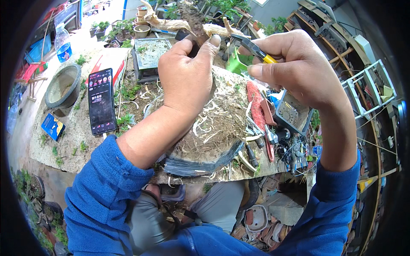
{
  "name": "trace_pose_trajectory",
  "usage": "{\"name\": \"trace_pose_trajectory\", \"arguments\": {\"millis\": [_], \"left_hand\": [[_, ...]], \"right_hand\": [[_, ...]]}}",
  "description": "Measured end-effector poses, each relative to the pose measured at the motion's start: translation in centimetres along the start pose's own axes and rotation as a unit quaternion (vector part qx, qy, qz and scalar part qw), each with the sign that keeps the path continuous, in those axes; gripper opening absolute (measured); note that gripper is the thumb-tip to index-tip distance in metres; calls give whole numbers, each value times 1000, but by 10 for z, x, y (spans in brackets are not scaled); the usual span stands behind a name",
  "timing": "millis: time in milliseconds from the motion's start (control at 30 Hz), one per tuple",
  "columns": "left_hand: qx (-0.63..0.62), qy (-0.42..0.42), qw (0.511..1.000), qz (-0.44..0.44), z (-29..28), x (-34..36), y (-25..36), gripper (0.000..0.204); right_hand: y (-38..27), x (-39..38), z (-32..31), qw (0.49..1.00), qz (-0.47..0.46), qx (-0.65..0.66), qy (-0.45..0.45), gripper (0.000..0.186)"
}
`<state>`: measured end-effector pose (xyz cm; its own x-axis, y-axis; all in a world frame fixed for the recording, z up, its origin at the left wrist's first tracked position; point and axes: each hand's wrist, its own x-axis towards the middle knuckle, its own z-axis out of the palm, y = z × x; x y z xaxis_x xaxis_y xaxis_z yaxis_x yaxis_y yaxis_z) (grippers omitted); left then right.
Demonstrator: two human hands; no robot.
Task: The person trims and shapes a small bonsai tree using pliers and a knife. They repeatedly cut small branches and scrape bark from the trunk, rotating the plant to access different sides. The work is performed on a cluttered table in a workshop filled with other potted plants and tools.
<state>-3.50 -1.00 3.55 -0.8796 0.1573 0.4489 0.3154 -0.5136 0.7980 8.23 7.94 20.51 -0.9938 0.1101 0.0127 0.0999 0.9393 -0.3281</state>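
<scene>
My left hand is closed at the pale, gnarled wood, its thumb pressed up near the broken-looking middle; a dark part behind my fingers is mostly hidden. My right hand grips a cutting tool with a yellow-and-black handle, its metal head beside the wood's right section. Below both hands lies a soil-covered round mound strewn with pale shavings, on a dark rim. A red brush-like strip and several hand tools lie to its right.
On the worktop are a phone, grey pot, water bottle, blue packet, square tray, green container and grey basket. A white metal frame stands right, before shelving. Pots sit below.
</scene>
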Motion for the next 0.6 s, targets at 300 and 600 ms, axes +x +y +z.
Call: {"name": "trace_pose_trajectory", "arguments": {"millis": [300,600], "left_hand": [[-29,-11,999,-25,-2,-3,3,23],[-28,-9,998,-63,-3,-2,3,22]], "right_hand": [[25,13,-3,959,-38,260,-106,48],[20,2,-12,943,-63,311,-101,58]]}}
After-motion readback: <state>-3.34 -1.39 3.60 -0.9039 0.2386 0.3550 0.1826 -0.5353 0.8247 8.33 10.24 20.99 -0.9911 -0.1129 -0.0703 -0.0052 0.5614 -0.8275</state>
